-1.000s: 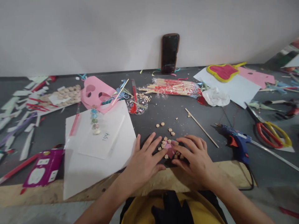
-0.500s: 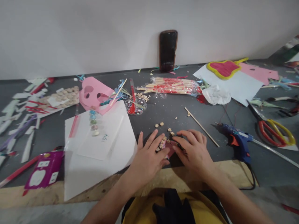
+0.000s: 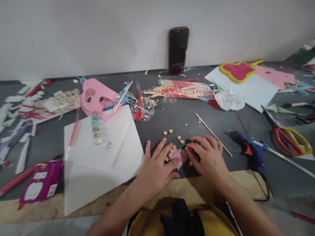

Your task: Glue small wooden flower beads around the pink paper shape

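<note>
A small pink paper piece (image 3: 181, 157) with dark curved lines lies on the table in front of me. My left hand (image 3: 157, 160) rests flat with fingers spread, its thumb pressing on the pink piece. Small flower-shaped wooden beads (image 3: 170, 151) line the piece's left side beside my left fingertips. My right hand (image 3: 206, 155) is curled at the piece's right edge, thumb and forefinger closed at a wooden flower bead (image 3: 186, 148). Several more loose flower beads (image 3: 179, 137) lie just beyond the piece. Part of its lower edge is hidden by my left thumb.
A blue glue gun (image 3: 251, 146) and red-yellow scissors (image 3: 291, 141) lie right, near a thin wooden stick (image 3: 214, 134). White sheets (image 3: 81, 183) and a pink paper mask (image 3: 94, 95) are left. Packed sticks (image 3: 184, 89) lie behind; a phone (image 3: 177, 50) leans on the wall.
My right hand has shifted slightly, uncovering more of the pink piece and a bead by its lower right. My left hand stays nearly in place. The view has tilted a little.
</note>
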A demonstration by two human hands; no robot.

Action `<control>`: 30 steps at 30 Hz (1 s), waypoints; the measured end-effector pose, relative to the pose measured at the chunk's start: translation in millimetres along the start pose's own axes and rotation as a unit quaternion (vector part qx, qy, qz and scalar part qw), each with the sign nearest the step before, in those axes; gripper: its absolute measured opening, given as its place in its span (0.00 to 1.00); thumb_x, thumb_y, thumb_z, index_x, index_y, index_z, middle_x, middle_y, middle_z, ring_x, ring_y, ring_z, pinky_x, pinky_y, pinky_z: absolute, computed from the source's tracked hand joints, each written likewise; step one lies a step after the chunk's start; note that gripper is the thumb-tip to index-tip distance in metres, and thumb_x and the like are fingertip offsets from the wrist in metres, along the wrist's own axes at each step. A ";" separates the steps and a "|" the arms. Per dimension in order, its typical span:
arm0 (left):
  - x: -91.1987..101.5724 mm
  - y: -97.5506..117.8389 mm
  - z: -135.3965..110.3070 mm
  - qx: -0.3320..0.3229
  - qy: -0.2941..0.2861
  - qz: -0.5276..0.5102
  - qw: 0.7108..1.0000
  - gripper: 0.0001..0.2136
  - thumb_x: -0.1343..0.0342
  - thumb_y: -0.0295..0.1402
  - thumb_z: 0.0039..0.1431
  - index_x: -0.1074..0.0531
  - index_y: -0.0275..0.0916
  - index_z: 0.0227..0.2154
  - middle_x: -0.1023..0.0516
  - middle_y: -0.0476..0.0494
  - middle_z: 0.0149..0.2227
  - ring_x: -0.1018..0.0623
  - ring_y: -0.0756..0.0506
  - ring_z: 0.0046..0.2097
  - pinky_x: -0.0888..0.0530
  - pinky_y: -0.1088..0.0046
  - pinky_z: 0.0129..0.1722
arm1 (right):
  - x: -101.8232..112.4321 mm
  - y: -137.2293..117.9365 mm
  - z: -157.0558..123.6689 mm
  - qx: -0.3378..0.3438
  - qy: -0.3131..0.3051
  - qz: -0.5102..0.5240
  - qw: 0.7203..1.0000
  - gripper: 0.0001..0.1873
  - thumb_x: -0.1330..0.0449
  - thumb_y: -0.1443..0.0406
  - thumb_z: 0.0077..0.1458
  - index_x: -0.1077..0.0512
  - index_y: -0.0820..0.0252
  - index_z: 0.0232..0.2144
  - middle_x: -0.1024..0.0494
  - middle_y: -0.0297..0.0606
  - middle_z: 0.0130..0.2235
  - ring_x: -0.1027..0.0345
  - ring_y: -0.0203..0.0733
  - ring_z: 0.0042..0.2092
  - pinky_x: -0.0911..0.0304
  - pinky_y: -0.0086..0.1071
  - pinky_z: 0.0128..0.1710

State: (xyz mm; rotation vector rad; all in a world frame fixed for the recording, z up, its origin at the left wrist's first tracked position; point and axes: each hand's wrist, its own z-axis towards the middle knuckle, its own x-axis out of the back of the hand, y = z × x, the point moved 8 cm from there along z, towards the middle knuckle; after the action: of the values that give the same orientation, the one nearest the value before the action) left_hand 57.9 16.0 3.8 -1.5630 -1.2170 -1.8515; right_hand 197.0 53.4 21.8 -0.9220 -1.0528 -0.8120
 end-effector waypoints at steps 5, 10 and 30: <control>1.7 -2.2 -0.9 0.006 0.009 -0.012 1.000 0.17 0.55 0.49 0.63 0.30 0.52 0.50 0.38 0.41 0.62 0.47 0.33 0.66 0.50 0.31 0.57 | 4.3 7.9 3.2 -0.017 0.018 -0.004 1.000 0.08 0.44 0.63 0.59 0.25 0.53 0.37 0.23 0.38 0.45 0.39 0.51 0.49 0.46 0.46 0.46; 10.5 -4.2 3.7 0.036 0.013 -0.019 0.999 0.13 0.53 0.38 0.65 0.32 0.52 0.51 0.34 0.44 0.59 0.45 0.35 0.66 0.50 0.36 0.59 | 9.8 18.3 5.2 -0.029 0.030 0.008 0.999 0.09 0.44 0.61 0.60 0.25 0.54 0.37 0.24 0.40 0.45 0.39 0.51 0.48 0.44 0.45 0.44; 32.6 -35.6 19.2 0.158 0.108 -0.028 0.981 0.05 0.47 0.33 0.62 0.25 0.46 0.37 0.24 0.47 0.46 0.34 0.38 0.58 0.46 0.47 0.58 | 22.8 35.0 -0.7 -0.014 0.068 0.044 0.997 0.08 0.44 0.62 0.59 0.26 0.55 0.36 0.24 0.41 0.43 0.37 0.49 0.47 0.42 0.45 0.46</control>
State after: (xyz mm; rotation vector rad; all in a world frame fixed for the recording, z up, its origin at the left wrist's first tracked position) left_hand 32.1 57.3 21.7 -1.1388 -1.3847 -1.7072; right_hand 235.1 64.1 35.4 -0.9174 -0.8784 -0.8067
